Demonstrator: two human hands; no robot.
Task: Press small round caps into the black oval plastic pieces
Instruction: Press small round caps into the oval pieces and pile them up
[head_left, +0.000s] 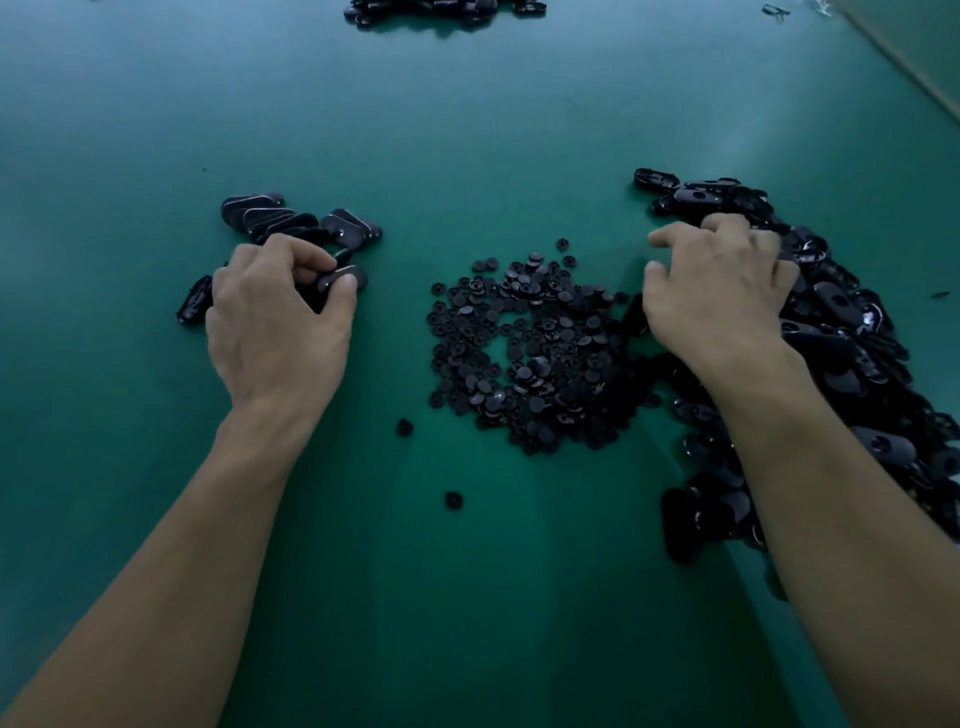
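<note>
The heap of small round caps (524, 348) lies in the middle of the green worktop (467, 130), between both hands. Left of this heap, the left hand (280, 317) pinches one black oval piece (343, 276), its long axis pointing toward the heap. Right of the heap and nearer to it, the right hand (722, 291) rests with loose, curled fingers on the big pile of oval pieces (841, 332); I cannot tell if it grasps any.

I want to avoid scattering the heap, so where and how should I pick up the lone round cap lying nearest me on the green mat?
Take the lone round cap by its rim, thumb and forefinger on opposite edges, coming straight down from above. It lies apart from the cap heap on bare green mat, so nothing blocks its sides.
</note>
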